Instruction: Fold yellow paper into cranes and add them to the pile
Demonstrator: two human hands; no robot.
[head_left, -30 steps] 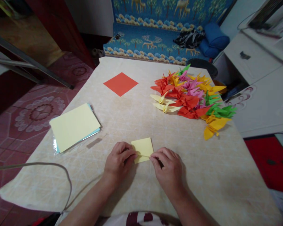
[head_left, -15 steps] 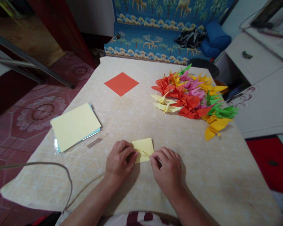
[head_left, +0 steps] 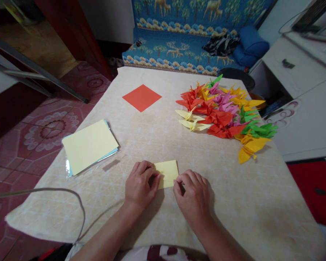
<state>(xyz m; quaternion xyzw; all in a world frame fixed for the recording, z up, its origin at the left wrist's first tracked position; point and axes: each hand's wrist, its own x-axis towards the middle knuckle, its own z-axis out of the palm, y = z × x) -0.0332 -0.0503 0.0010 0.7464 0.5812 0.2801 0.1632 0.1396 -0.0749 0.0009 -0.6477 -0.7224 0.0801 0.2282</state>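
A small folded pale yellow paper (head_left: pixel 167 173) lies flat on the beige table (head_left: pixel 157 145), near its front edge. My left hand (head_left: pixel 140 186) rests on the paper's left side, fingers curled and pressing on it. My right hand (head_left: pixel 194 197) pinches the paper's right lower corner with curled fingers. Both hands touch the paper and hold it down on the table.
A stack of pale yellow sheets in a clear sleeve (head_left: pixel 90 145) lies at the left. A red square sheet (head_left: pixel 141 97) lies further back. A pile of several coloured paper cranes (head_left: pixel 225 114) sits at the right. A grey cable (head_left: pixel 57 195) loops over the front left corner.
The raised flap on the yellow paper has been pressed down, and the paper now lies flat. Both hands stayed at its sides; the view shifted slightly.
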